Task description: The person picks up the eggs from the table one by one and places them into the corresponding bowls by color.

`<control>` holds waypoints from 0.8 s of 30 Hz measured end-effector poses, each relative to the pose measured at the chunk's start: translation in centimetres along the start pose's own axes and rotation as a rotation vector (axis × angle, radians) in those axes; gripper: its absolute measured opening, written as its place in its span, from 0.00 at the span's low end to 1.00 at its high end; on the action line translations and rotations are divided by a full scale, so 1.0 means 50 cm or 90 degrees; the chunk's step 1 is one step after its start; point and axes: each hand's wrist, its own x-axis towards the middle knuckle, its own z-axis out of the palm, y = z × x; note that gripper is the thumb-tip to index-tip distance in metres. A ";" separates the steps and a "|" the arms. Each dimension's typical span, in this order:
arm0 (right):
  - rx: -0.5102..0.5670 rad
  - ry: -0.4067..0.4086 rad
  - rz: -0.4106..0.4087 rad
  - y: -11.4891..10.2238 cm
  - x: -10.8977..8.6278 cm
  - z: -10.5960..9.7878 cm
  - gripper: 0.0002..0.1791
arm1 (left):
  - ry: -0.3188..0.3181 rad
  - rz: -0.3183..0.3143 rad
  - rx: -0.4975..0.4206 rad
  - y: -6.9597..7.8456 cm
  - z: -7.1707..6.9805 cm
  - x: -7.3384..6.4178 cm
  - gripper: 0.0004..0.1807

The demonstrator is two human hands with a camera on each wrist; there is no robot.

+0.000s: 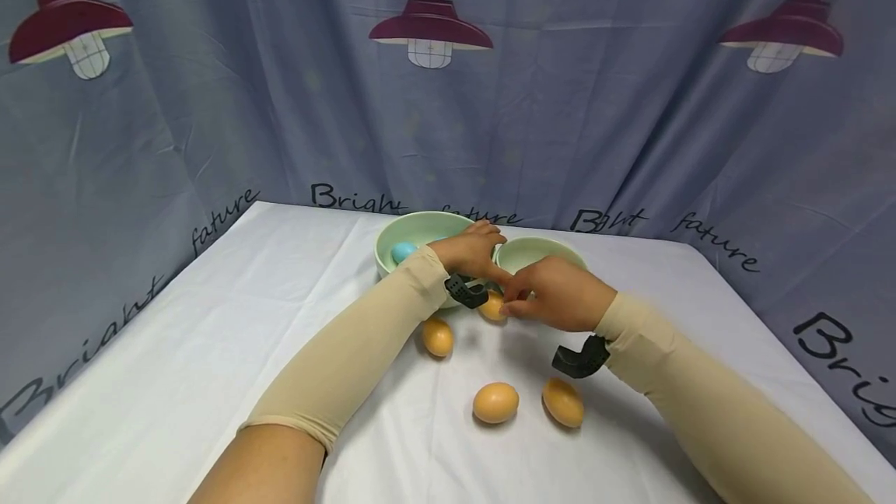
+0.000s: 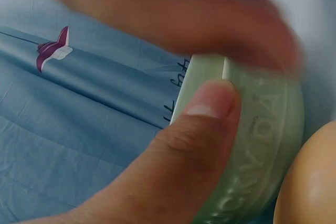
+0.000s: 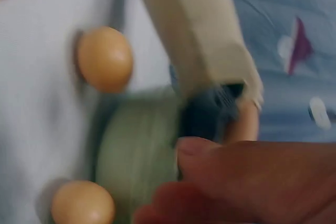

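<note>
My left hand (image 1: 472, 251) reaches over the right side of a larger light-green bowl (image 1: 387, 243), which has a blue egg (image 1: 404, 252) inside. In the left wrist view its thumb (image 2: 205, 114) lies in front of a green bowl wall with raised letters (image 2: 257, 145). A blurred finger crosses above. My right hand (image 1: 563, 294) is in front of a smaller green bowl (image 1: 535, 247), fingers curled, their tips beside the left thumb. Whether it pinches anything is hidden. A tan egg (image 1: 493, 306) sits just below the two hands; the right wrist view shows an egg (image 3: 83, 203) apart from the fingers.
Nearer on the white-covered table (image 1: 245, 341) lie a tan egg (image 1: 437, 337), another egg (image 1: 495, 403) and a third egg (image 1: 562, 403). A blue-grey curtain (image 1: 448, 123) printed with lamps and writing hangs behind. Black cameras are strapped at both wrists.
</note>
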 end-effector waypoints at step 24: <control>-0.200 -0.076 0.011 -0.033 0.006 0.077 0.21 | 0.003 0.020 -0.013 -0.006 -0.002 0.003 0.51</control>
